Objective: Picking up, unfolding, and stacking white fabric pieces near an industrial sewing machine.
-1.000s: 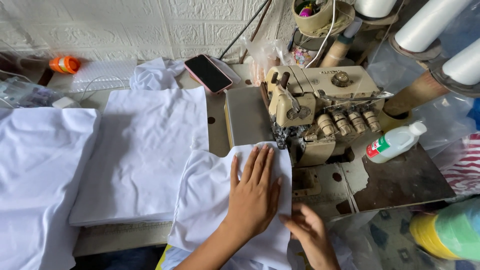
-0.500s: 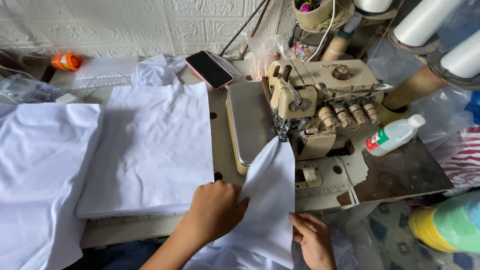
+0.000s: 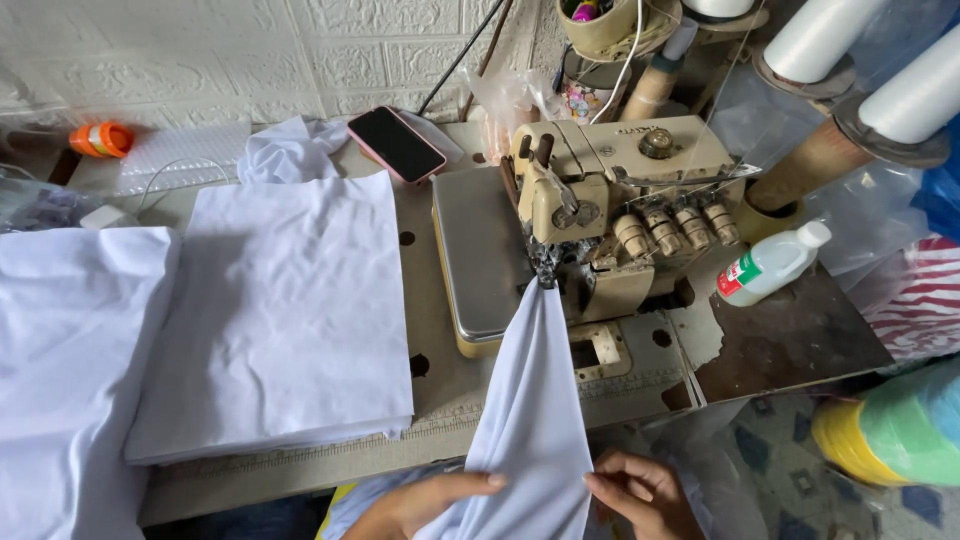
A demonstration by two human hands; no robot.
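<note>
The bench (image 3: pixel 440 330) is carrying a stack of white cloth (image 3: pixel 280 310) at centre left. A sewing machine (image 3: pixel 600 220) is gripping a white cloth strip (image 3: pixel 535 400), unsewn length hanging. Left hand (image 3: pixel 425 505) and right hand (image 3: pixel 640 490) are each pinching its lower end.

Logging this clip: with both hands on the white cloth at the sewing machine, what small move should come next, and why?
Probably feed the white cloth forward under the needle of the sewing machine. Its narrow top end already sits at the needle, and the left hand and right hand pinch its lower edges, holding it taut and lined up.
</note>
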